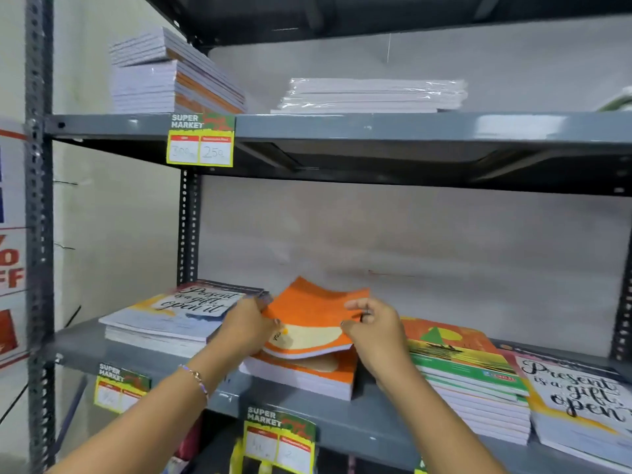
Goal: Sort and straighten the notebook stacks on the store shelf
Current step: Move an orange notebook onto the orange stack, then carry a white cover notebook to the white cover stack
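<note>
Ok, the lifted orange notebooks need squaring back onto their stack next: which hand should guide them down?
Probably the right hand: it pinches the lifted orange notebooks at their raised right edge. The left hand holds the lower left edge, steadying them above the orange stack.

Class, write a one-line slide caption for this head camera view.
Both hands, left hand and right hand, lift orange notebooks above the orange stack on a store shelf.

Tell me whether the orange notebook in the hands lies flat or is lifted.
Lifted and tilted: both hands, left hand and right hand, hold the orange notebook above the orange stack.
</note>
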The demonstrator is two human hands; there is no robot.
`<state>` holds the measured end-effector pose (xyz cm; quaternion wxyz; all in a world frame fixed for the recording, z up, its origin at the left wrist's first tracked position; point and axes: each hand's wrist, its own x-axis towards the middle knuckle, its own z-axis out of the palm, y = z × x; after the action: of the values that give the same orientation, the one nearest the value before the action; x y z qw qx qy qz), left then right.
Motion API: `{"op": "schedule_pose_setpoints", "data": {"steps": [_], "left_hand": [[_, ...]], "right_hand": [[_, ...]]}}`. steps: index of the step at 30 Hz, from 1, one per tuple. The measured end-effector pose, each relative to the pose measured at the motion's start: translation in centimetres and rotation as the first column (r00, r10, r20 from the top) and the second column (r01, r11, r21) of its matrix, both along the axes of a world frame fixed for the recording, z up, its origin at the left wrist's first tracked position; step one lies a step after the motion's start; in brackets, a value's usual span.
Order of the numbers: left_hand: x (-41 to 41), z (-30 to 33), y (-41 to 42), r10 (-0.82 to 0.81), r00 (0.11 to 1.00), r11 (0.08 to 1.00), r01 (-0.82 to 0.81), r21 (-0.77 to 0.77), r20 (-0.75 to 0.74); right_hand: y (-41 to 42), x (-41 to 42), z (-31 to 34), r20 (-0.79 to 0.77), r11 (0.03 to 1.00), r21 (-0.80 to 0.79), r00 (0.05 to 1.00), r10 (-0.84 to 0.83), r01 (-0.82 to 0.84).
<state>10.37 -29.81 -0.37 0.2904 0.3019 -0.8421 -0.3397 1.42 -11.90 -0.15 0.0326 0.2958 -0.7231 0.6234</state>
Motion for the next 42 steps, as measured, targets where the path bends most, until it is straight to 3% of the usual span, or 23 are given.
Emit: {"op": "schedule_pose_setpoints", "data": {"steps": [5, 10, 13, 15, 17, 19, 21, 23, 25, 27, 29, 32, 35, 38, 42], "left_hand": [[-0.8, -1.9, -1.9, 0.100, 0.991, 0.994, -0.095, -0.051, 0.086], [-0.3, -2.3, -1.7, 0.168, 0.963, 0.976, -0.133, -0.172, 0.210], [0.3, -2.2, -0.5, 0.186, 0.970, 0.962, -0.146, -0.232, 0.157], [1.0, -2.2, 1.1, 0.146, 0.988, 0.952, -0.156, -0.263, -0.058], [2.3, -3.0, 3.7, -0.007, 0.948, 0.962, -0.081, -0.262, -0.319], [3.6, -4.6, 7.7, -0.139, 0.880, 0.963, 0.013, -0.269, -0.453], [4.0, -6.5, 12.1, -0.195, 0.842, 0.964, 0.069, -0.258, -0.503], [3.6, -7.9, 16.6, -0.292, 0.819, 0.947, 0.174, -0.270, -0.494], [2.1, -9.0, 20.8, -0.443, 0.754, 0.895, 0.406, -0.187, -0.486], [0.3, -9.1, 24.7, -0.511, 0.672, 0.767, 0.638, 0.069, -0.536], [-1.7, -8.1, 28.4, -0.510, 0.653, 0.617, 0.731, 0.291, -0.560], [-5.0, -5.8, 32.7, -0.605, 0.659, 0.586, 0.749, 0.310, -0.447], [-9.4, -4.4, 35.5, -0.703, 0.693, 0.679, 0.721, 0.139, -0.162], [-13.6, -3.2, 36.9, -0.594, 0.784, 0.799, 0.601, 0.019, 0.181], [-16.8, -1.8, 37.1, -0.478, 0.807, 0.878, 0.447, 0.169, 0.346]], "right_hand": [[-1.2, -0.2, -2.1, -0.017, 0.949, 0.305, 0.997, -0.072, 0.074], [-0.4, 1.8, -2.6, -0.235, 0.797, 0.578, 0.971, -0.042, 0.174], [1.3, 3.5, -2.5, -0.343, 0.821, 0.530, 0.939, -0.023, 0.213], [4.0, 4.3, -2.5, -0.335, 0.913, 0.353, 0.939, -0.079, 0.203], [7.8, 4.6, -2.9, -0.245, 0.975, 0.104, 0.955, -0.166, 0.196], [12.4, 4.3, -3.4, -0.127, 0.957, -0.097, 0.950, -0.284, 0.273], [17.1, 3.1, -3.9, -0.085, 0.896, -0.127, 0.895, -0.437, 0.425], [21.6, 0.8, -4.2, -0.058, 0.803, -0.056, 0.801, -0.596, 0.594], [25.7, -2.0, -4.6, -0.055, 0.708, 0.092, 0.713, -0.699, 0.701], [29.2, -4.0, -4.9, -0.049, 0.594, 0.302, 0.634, -0.772, 0.746], [31.7, -5.3, -5.1, -0.096, 0.502, 0.447, 0.597, -0.796, 0.741], [32.9, -6.2, -5.7, -0.269, 0.346, 0.632, 0.614, -0.742, 0.694], [33.0, -6.5, -7.1, -0.422, 0.268, 0.663, 0.645, -0.637, 0.699], [33.5, -6.6, -7.9, -0.452, 0.301, 0.648, 0.672, -0.587, 0.699], [34.1, -7.2, -8.6, -0.454, 0.404, 0.582, 0.694, -0.559, 0.706]]}}
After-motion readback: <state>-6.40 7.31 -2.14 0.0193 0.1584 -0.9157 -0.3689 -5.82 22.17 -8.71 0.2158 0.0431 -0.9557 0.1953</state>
